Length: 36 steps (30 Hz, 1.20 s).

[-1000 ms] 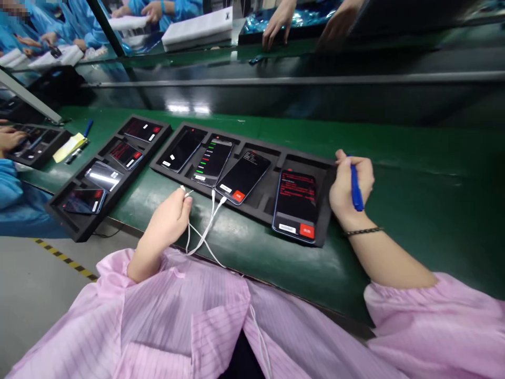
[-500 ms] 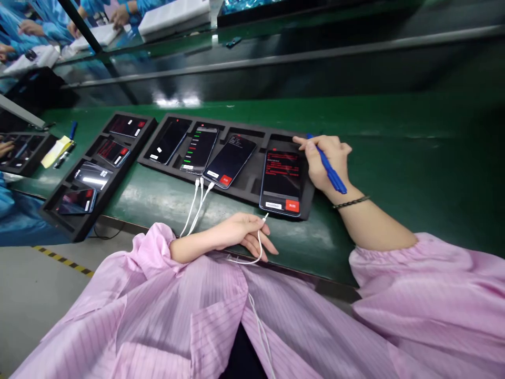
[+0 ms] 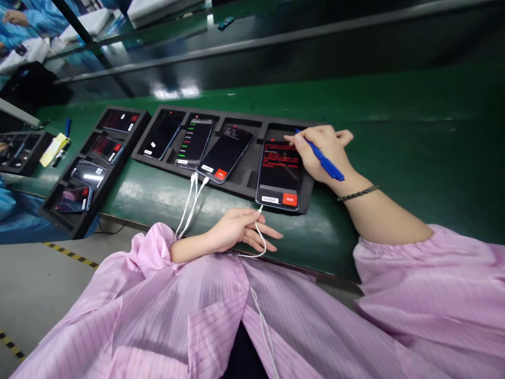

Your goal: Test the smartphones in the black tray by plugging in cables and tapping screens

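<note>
Between its thumb and index finger my left hand [image 3: 239,227] pinches a white charging cable [image 3: 258,226], its other fingers stretched out. The plug tip is right at the bottom edge of a phone [image 3: 279,176] with red text on its dark screen; I cannot tell whether it is inserted. My right hand [image 3: 317,152], at this phone's upper right corner, holds a blue pen [image 3: 324,162] across its fingers. The phone lies at the right end of a black foam tray [image 3: 252,180]. Three more phones rest in the tray, and white cables [image 3: 192,196] run to their lower edges.
Left of it, a second black tray [image 3: 81,223] holds several phones. Beyond lie a yellow paper [image 3: 53,149], a marker and another tray [image 3: 41,145]. People in blue sleeves [image 3: 51,18] work across the bench. The green bench's front edge runs close to my body.
My left hand has brought the cable plug up to the phone's bottom edge. My right hand stays by the phone's upper corner with the pen. The camera view has shifted slightly.
</note>
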### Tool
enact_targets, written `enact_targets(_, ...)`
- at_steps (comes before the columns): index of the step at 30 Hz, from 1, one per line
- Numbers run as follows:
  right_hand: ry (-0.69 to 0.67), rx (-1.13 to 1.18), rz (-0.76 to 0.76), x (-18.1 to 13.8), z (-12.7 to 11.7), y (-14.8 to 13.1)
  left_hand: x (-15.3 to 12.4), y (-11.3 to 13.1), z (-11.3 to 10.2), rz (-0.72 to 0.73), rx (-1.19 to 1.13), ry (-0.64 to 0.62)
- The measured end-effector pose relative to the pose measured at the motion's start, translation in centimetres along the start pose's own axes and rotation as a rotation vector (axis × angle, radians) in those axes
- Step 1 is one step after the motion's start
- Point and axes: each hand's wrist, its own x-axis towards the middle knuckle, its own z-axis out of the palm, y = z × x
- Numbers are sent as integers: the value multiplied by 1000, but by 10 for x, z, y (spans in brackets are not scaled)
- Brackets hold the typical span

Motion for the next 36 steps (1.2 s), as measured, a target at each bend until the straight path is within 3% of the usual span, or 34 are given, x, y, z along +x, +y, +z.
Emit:
enact_targets(4, -9, -20, -42, -1, -3, -4, 4, 4, 3, -40, -14, 18)
enact_targets(11, 124, 30, -193, 6, -1, -1, 21, 11, -7, -273, -143, -3)
enact_targets(15, 126, 51, -280, 10, 1, 8, 31, 9, -16, -296, -183, -34)
enact_targets(20, 53, 52, -277, 12, 5, 21, 45, 2, -17, -280, -229, -115)
enact_targets(23, 78, -5, -287, 14, 8, 23, 47, 4, -8, -244, -195, -23)
enact_targets(25, 127, -45, -282, 12, 8, 23, 34, 10, 1, -225, -67, 46)
enact_targets(27, 196, -67, -264, 9, 7, 24, 6, 19, 11, -170, 222, 56)
enact_targets(29, 286, -90, -248, 8, 6, 29, -33, 29, 20, -27, 714, 69)
enact_targets(30, 329, -104, -246, 7, 5, 33, -52, 35, 23, 116, 1004, 66)
enact_targets(32, 408, -122, -242, 9, 4, 41, -81, 45, 28, 338, 1419, -106)
enact_targets(34, 459, -117, -238, 11, 4, 47, -90, 51, 28, 303, 1507, -446)
enact_targets(36, 484, -116, -237, 14, 5, 49, -83, 52, 24, 220, 1499, -590)
